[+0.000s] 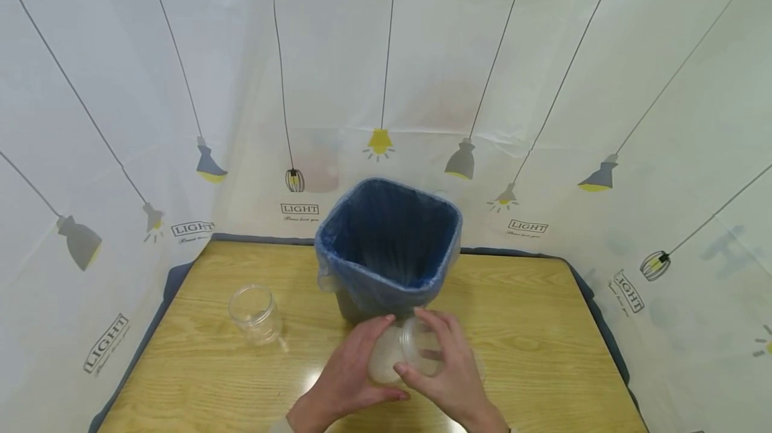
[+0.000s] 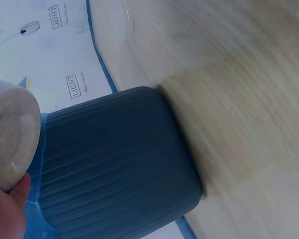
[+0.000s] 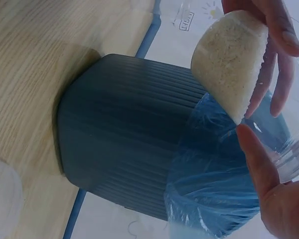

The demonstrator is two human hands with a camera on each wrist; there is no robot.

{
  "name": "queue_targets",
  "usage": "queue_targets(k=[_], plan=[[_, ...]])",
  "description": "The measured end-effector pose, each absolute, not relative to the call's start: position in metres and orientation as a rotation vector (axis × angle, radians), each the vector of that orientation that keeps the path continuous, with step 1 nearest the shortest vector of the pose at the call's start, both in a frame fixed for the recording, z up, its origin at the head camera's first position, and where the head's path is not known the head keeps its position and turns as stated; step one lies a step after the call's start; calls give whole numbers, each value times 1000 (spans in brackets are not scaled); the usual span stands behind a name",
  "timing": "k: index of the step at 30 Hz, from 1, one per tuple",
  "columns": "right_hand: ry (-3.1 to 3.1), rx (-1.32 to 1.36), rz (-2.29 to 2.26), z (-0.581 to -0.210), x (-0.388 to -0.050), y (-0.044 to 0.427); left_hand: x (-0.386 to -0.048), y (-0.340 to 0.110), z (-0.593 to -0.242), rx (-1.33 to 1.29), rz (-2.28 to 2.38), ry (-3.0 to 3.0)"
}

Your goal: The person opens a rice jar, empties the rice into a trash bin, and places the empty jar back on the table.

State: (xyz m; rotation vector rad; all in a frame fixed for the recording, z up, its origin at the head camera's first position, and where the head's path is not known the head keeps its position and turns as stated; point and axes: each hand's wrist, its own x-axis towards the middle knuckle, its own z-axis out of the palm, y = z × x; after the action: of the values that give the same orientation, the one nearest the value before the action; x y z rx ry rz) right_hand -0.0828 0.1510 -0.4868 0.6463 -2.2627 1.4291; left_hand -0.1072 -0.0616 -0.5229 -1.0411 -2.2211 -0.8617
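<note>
Both hands hold a clear plastic jar of rice [image 1: 384,357] just in front of the lined bin, clear of the table. The jar leans over, its mouth toward the right, and the rice [image 3: 229,62] lies in its lower end. My left hand [image 1: 350,376] grips the body, thumb and fingers on opposite sides. Around the mouth end, my right hand [image 1: 455,373] has its thumb and fingers curled. In the left wrist view the jar's round base [image 2: 11,134] shows rice through it. The blue bag [image 1: 386,279] in the bin stands just beyond the hands.
A dark ribbed bin [image 2: 114,164] stands mid-table. Left of it is a second clear jar [image 1: 256,316], upright. A clear round disc [image 3: 4,199], perhaps a lid, lies on the wooden table [image 1: 531,326] right of my hands. A lamp-print sheet [image 1: 543,104] encloses the back and sides.
</note>
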Motion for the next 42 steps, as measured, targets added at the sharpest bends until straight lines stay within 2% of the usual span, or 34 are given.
queue_targets(k=[13, 18, 29, 42], plan=[[-2229, 732, 1389, -473, -88, 141, -116, -61, -509, -902, -630, -2108], [-2301, 767, 1224, -460, -88, 143, -117, -64, -501, -882, -607, -2026], [-2333, 621, 904, -432, -91, 145, -124, -68, -478, -834, -530, -2038], [-2268, 623, 800, -430, -99, 140, -121, -62, -472, -869, -604, -2151]])
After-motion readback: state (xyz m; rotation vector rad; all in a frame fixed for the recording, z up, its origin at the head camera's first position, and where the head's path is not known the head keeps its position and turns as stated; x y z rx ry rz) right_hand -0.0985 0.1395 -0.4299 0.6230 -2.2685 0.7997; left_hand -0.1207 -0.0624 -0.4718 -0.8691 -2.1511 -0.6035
